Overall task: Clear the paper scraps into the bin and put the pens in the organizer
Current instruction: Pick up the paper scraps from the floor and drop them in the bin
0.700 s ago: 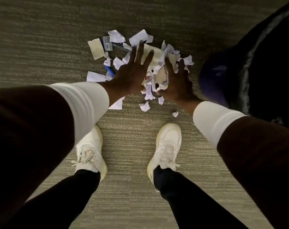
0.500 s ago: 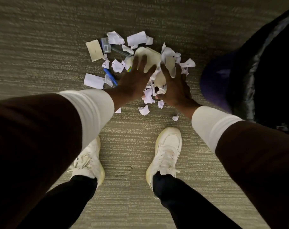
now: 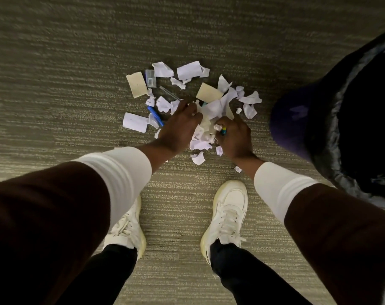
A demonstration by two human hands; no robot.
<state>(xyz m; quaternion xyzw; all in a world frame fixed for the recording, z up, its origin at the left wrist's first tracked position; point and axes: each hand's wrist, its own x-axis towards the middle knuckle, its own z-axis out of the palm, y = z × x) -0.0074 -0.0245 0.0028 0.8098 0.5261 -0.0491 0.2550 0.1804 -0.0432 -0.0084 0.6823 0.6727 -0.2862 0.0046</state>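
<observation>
Several white and beige paper scraps (image 3: 188, 71) lie in a heap on the carpet ahead of my feet. My left hand (image 3: 178, 126) and my right hand (image 3: 234, 135) curl around a bunch of scraps (image 3: 203, 133) between them, pressing it together. A small blue and yellow object (image 3: 223, 130) shows at my right fingertips. A blue pen (image 3: 155, 116) lies left of my left hand, and a clear pen (image 3: 170, 93) lies beyond it. The bin (image 3: 352, 119), lined with a dark bag, stands at the right.
A small clear plastic box (image 3: 150, 78) sits at the heap's far left beside a beige card (image 3: 137, 84). My two white shoes (image 3: 227, 208) stand just behind the heap. Striped carpet (image 3: 55, 84) stretches all around.
Both hands have pulled back toward me and their spread fingers have curled in, gathering scraps into a bunch between them.
</observation>
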